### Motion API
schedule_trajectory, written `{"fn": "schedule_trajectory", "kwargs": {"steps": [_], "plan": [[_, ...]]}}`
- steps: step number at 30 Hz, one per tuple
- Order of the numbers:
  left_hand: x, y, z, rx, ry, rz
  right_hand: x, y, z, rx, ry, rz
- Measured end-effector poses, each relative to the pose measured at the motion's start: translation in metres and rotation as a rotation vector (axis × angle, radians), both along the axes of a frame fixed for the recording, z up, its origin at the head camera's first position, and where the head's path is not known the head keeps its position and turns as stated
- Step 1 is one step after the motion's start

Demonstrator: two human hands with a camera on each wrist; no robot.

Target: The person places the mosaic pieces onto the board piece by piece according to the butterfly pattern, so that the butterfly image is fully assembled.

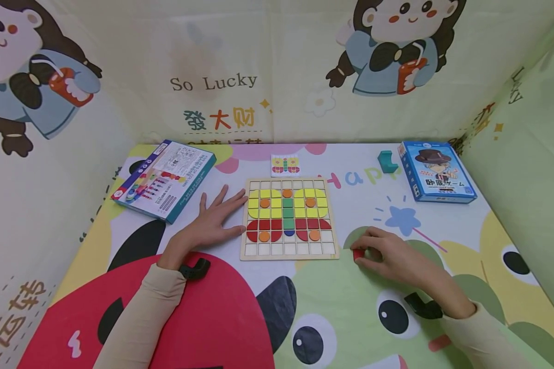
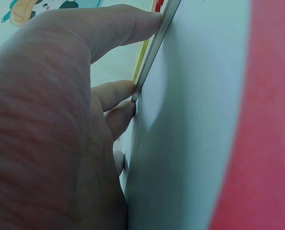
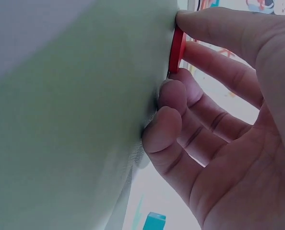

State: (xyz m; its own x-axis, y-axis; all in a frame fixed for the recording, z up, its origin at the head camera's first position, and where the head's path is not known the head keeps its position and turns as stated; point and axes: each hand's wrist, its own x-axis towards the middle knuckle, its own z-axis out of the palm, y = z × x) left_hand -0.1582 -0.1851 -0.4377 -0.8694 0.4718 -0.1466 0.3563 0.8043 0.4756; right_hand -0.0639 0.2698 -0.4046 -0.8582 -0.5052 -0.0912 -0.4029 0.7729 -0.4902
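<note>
A square wooden grid board (image 1: pixel 290 258) lies in the middle of the table, with yellow, red, green, orange and blue tiles forming a butterfly. My left hand (image 1: pixel 218 221) is spread at its left side, thumb and fingertips touching the edge; the left wrist view shows the thumb (image 2: pixel 133 24) against it. Right of the board, my right hand (image 1: pixel 388 255) has thumb and fingers at a red tile (image 1: pixel 358 254) on the tabletop. In the right wrist view the red tile (image 3: pixel 177 51) sits between thumb and fingertips, the other fingers curled down on the cloth.
A small butterfly pattern card (image 1: pixel 285 165) lies behind the board. At the back left is a flat game box (image 1: pixel 168 179); at the back right stand a blue card box (image 1: pixel 438 174) and a teal curved block (image 1: pixel 387 162). A printed cloth covers the table.
</note>
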Motion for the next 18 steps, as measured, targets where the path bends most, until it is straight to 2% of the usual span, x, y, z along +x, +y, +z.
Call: {"fn": "schedule_trajectory", "kwargs": {"steps": [9,18], "plan": [[0.0,0.001,0.0,-0.003,-0.003,-0.001,-0.005,-0.006,0.0,-0.008,0.045,0.01],[0.0,0.0,0.001,0.001,0.003,-0.007,-0.03,-0.039,0.009,-0.003,0.001,0.036]]}}
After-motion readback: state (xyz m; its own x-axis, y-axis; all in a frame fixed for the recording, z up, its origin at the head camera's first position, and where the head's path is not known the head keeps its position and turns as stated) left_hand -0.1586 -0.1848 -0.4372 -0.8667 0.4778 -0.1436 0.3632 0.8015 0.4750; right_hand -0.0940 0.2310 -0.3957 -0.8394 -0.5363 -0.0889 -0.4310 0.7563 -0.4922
